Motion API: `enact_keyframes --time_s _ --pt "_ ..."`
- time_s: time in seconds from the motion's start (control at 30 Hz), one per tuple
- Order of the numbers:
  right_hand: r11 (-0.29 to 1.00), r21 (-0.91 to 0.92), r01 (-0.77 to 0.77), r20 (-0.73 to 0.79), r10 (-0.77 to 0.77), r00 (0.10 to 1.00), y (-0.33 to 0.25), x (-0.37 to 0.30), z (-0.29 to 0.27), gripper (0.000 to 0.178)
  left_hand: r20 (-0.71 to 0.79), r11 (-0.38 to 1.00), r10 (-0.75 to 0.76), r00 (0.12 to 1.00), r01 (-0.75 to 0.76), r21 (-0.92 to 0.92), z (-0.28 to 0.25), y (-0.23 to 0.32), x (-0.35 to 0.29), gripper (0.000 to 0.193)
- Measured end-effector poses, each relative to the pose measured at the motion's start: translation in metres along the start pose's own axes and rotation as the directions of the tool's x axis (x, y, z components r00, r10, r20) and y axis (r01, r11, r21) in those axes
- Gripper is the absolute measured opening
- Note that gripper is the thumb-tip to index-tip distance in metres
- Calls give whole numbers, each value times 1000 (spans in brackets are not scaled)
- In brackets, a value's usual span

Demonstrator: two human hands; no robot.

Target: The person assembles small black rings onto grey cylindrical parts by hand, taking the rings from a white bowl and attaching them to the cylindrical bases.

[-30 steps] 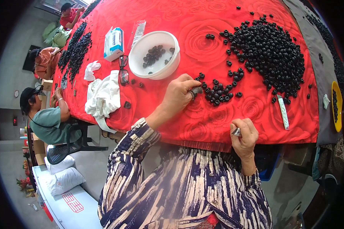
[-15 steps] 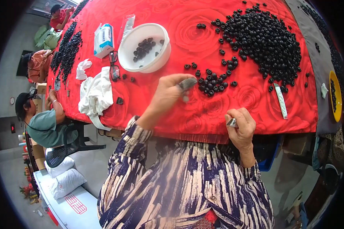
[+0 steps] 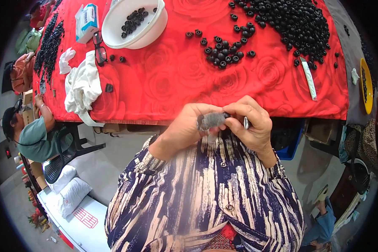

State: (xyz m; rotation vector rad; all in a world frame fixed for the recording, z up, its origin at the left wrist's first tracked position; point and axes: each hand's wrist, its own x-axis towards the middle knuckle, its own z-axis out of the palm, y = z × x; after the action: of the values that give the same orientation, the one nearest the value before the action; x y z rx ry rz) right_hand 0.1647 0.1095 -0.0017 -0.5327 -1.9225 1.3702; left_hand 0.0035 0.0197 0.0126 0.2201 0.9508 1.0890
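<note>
My hands meet in front of my chest, near the table's front edge. My left hand (image 3: 178, 132) is closed, and a rough grey wrap (image 3: 212, 121) seems to cover its thumb. At the wrap's end sits a small black piece (image 3: 226, 114), pinched where the fingertips of both hands come together; most of it is hidden. Fingers of my right hand (image 3: 254, 126) curl around a small shiny metal tool (image 3: 246, 123), of which only one end shows. Beyond my hands lies a small group of round black pieces with holes (image 3: 222, 54).
A large black heap (image 3: 292, 25) covers the far right of the red tablecloth (image 3: 172, 84). A white bowl (image 3: 159, 29) holds more pieces. Glasses (image 3: 100, 53), a white cloth (image 3: 84, 84), a tissue pack (image 3: 87, 23) and a white strip (image 3: 309, 80) lie about. A person (image 3: 35, 134) sits at left.
Both hands have drawn back toward my body and come together; they were apart over the table. The view has tilted down, so the table's things sit higher in it.
</note>
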Motion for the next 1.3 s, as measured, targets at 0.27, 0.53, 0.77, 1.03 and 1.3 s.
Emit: enact_keyframes --time_s 0.27,0.53,0.77,1.03,1.3 --pt "998 -1 57 33 -57 998 -9 -8 0 26 75 995 -101 992 102 -21 -3 0 -6 18" --pt "991 -54 120 83 -115 990 -6 -8 0 24 150 983 -102 983 123 -139 -12 -15 -2 14" --pt "971 -52 234 84 -229 970 1 -12 2 25 231 968 -140 963 181 -171 -16 -16 -4 16" --pt "936 -230 267 35 -267 963 -7 -13 2 34 -19 999 34 999 -34 -22 5 -10 -19 21" --pt "981 31 -191 18 191 981 -15 -28 -6 23 18 949 244 970 -242 204 7 -14 -16 21"
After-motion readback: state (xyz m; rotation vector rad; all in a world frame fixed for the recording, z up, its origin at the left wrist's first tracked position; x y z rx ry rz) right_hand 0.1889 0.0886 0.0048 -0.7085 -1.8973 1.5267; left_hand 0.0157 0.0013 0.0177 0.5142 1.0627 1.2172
